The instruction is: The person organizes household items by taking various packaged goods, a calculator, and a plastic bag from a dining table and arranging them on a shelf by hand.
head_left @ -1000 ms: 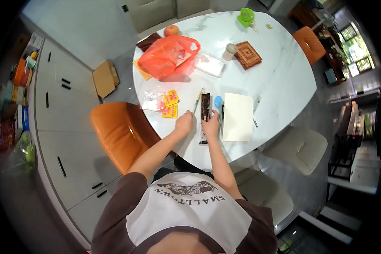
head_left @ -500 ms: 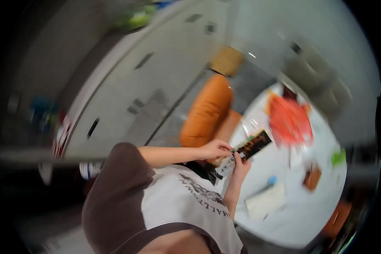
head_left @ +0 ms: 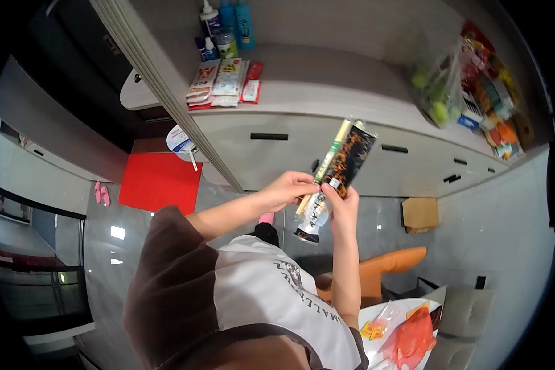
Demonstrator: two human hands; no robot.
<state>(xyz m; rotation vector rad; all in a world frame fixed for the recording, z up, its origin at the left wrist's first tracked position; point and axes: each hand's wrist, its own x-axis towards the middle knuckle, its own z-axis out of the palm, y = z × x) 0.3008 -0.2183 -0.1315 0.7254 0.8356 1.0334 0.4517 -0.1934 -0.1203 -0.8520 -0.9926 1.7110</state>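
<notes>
I hold a long, flat black-and-white packet (head_left: 350,161) with an orange pattern and dark lettering in front of me, tilted. Pale sticks (head_left: 338,143) with a green-printed band run along its left edge; they look like chopsticks in a clear wrapper. My left hand (head_left: 295,188) pinches the left side of the bundle, fingertips partly hidden. My right hand (head_left: 344,208) is closed round the packet's right side, its thumb on the front. Both hands meet near the packet's middle, well in front of the drawer fronts.
Ahead is a counter (head_left: 327,92) with bottles (head_left: 243,24), flat packets (head_left: 228,80) and a clear bag of green fruit (head_left: 438,105). A cardboard box (head_left: 420,214) stands on the floor. An orange chair (head_left: 376,271) and a white table with a red bag (head_left: 413,339) are at lower right.
My view has swung from the round table towards the counter and drawers. The packet has stayed in both hands and now points more upright. The table has shifted to the lower right edge.
</notes>
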